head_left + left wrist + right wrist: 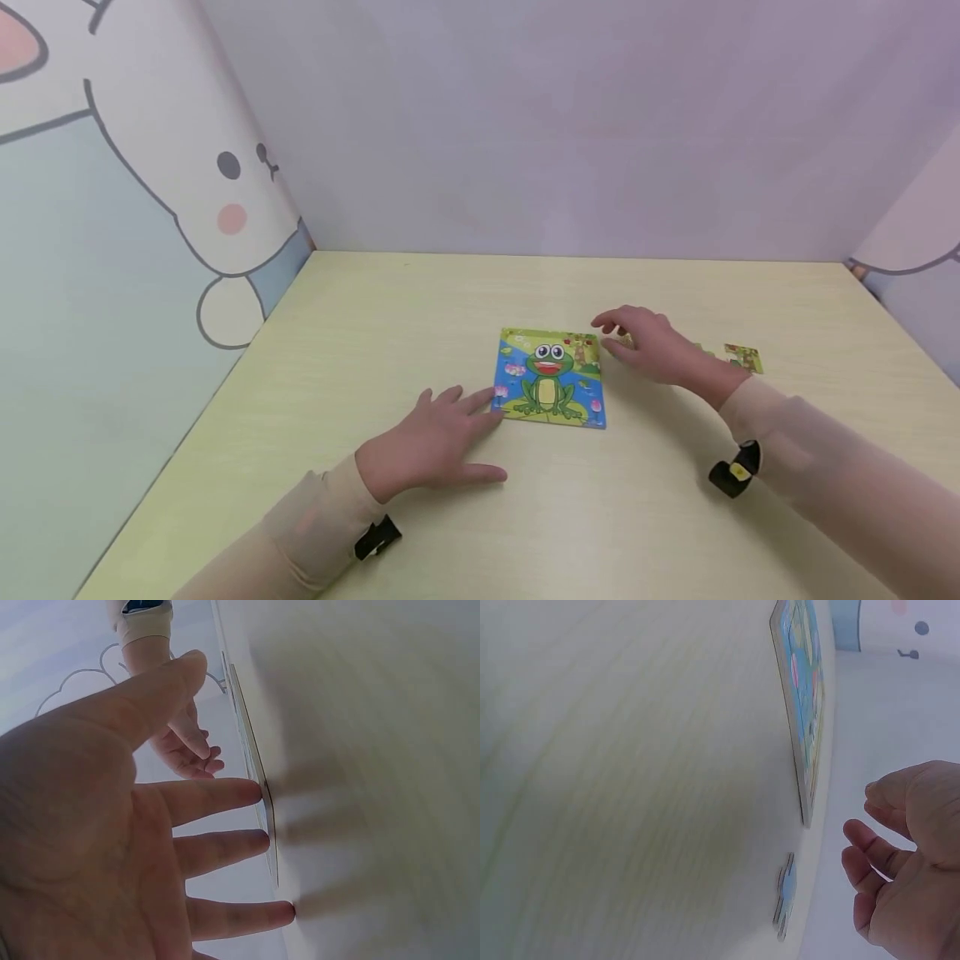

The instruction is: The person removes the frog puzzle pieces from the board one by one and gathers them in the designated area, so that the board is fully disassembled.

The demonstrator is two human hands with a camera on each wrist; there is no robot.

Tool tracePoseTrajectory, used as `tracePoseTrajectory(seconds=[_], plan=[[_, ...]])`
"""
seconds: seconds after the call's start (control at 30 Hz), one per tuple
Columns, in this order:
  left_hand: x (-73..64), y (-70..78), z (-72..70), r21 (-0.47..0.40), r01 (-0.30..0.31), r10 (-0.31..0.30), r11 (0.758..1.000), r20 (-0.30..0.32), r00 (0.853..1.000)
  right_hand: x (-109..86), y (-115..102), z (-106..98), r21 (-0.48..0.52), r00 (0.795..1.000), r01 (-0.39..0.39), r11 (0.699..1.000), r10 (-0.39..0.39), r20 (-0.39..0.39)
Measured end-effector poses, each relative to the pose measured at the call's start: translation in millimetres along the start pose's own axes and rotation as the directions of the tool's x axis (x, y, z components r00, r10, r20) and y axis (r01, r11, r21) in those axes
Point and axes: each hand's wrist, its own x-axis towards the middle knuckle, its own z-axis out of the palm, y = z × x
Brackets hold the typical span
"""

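Note:
A square frog puzzle (549, 382) lies flat on the table, its picture a green frog on blue water. My left hand (442, 437) is spread at the puzzle's left side. In the left wrist view, straight fingertips touch the edge of the puzzle board (255, 761). Near the puzzle's upper right corner, my right hand (648, 346) hovers with loosely bent fingers and nothing visible in its grasp. Loose puzzle pieces (744, 357) lie to the right, some partly hidden behind that hand and wrist. One puzzle piece (786, 896) shows in the right wrist view.
The pale wooden table (420, 300) meets a plain light wall (562, 133) at its back edge. On the left stands a panel with a cartoon figure (187, 183), and another printed panel (915, 217) borders the right side.

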Motion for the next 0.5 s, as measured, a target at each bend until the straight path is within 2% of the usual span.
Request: tracePoseTrajectory(seconds=[0.23,0.5], plan=[[-0.1,0.2,-0.8,-0.028,0.017,-0.016,0.999,0.025,1.000,14.9,-32.2,21.7,0.032,0.997,0.025,0.999,-0.027,0.071],[0.2,1.2,-2.5,-0.009,0.005,-0.005,1.000,0.025,1.000,26.0,-60.7,42.7,0.007,0.986,0.080,0.997,-0.080,0.149]])
